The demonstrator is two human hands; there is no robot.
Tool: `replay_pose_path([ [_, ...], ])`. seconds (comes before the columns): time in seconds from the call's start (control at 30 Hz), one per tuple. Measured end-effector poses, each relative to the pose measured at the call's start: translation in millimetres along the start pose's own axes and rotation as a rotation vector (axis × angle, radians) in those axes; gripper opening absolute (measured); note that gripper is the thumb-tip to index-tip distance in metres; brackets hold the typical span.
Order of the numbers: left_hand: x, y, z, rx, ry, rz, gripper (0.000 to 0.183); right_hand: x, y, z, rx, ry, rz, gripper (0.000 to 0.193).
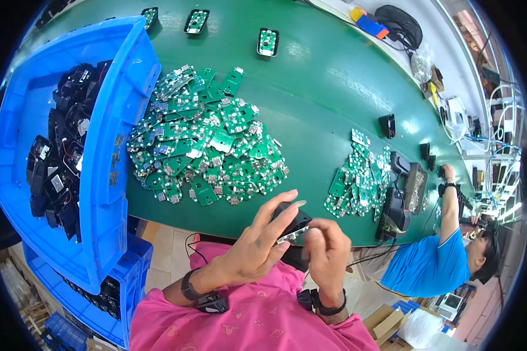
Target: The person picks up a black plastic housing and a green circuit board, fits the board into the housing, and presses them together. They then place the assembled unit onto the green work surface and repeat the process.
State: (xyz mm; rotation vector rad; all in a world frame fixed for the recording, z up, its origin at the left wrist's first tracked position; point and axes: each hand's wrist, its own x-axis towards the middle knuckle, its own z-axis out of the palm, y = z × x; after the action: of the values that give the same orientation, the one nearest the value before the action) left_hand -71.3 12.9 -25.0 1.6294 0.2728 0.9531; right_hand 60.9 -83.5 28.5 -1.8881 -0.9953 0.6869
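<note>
My left hand (255,245) grips a small black plastic housing (297,220) above the table's near edge. A green circuit board (291,235) shows at the lower side of that housing, partly covered by fingers. Close beside it on the right is my right hand (329,253), its fingers curled in and its thumb blurred. Whatever may lie between those fingers is hidden. Beyond my hands, a large heap of green circuit boards (219,140) lies on the green table (310,99).
A blue bin (99,193) holding black housings (58,164) stands at the left. Several board-fitted housings (267,42) sit at the far side. Another board pile (357,181) lies right, near a black device (394,213). A co-worker in a blue shirt (424,266) reaches over the table.
</note>
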Motion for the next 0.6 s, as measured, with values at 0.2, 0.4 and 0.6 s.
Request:
replay_pose_path([
  [0.2, 21.7, 8.5, -31.0, -0.028, -0.222, -0.286, 0.062, 13.8, 1.3, -4.2, 0.063, -0.104, 0.141, 0.012],
  [0.4, 24.6, 2.9, -31.0, -0.188, -0.232, -0.501, 0.066, 32.0, 6.5, -2.4, 0.194, -0.044, -0.038, 0.011],
  [0.6, 18.8, 1.1, -24.4, -0.383, -0.147, -0.746, 0.067, 38.3, 10.7, -3.9, 0.188, -0.084, -0.175, 0.013],
])
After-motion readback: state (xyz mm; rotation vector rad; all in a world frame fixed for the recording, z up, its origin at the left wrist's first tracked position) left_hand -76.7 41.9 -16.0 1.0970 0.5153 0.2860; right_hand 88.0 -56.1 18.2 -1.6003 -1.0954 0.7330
